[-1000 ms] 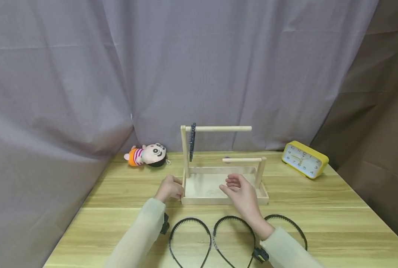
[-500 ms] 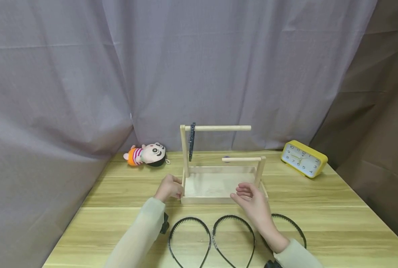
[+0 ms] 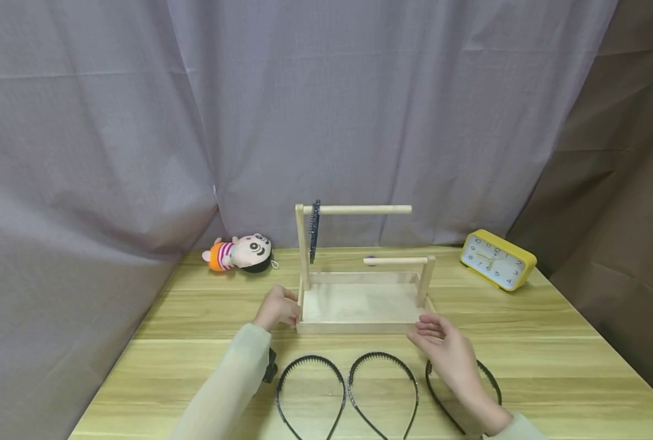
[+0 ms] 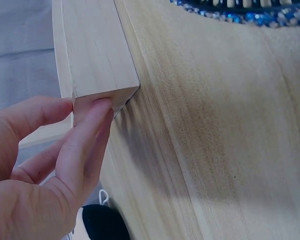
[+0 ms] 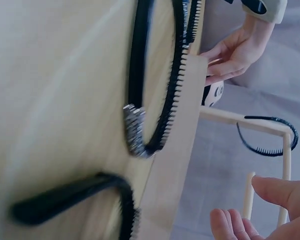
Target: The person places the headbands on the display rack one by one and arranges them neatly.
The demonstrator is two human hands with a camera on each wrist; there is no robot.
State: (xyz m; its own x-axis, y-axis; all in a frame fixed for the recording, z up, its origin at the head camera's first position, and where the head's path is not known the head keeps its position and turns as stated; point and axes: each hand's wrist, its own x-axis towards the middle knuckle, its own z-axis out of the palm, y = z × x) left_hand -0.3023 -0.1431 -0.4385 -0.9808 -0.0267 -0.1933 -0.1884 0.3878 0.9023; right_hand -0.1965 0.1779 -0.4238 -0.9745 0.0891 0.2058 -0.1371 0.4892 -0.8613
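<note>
My left hand [image 3: 276,308] holds the left end of a pale wooden rack [image 3: 354,329] with a shallow tray base and two rods at different heights. Up close in the left wrist view, thumb and fingers meet the tray's end [image 4: 97,55]. From the tall rod [image 3: 370,209] hangs a dark toothed headband [image 3: 314,232], near the post. My right hand [image 3: 450,354] hovers at the tray's front right corner, fingers loosely bent with nothing in them. Below it lies a black headband [image 3: 491,382], partly covered by that hand. Two more headbands, a middle one [image 3: 384,355] and a left one [image 3: 311,359], lie alongside.
At the back left a plush doll [image 3: 241,253] lies on the wooden table [image 3: 205,366]. A yellow alarm clock [image 3: 497,260] stands at the back right. Grey curtain [image 3: 326,122] closes off the rear, and a small purple item [image 3: 372,261] shows behind the short rod.
My right hand has moved right and toward me, from over the tray to its front right corner. The left hand stays at the rack's left end.
</note>
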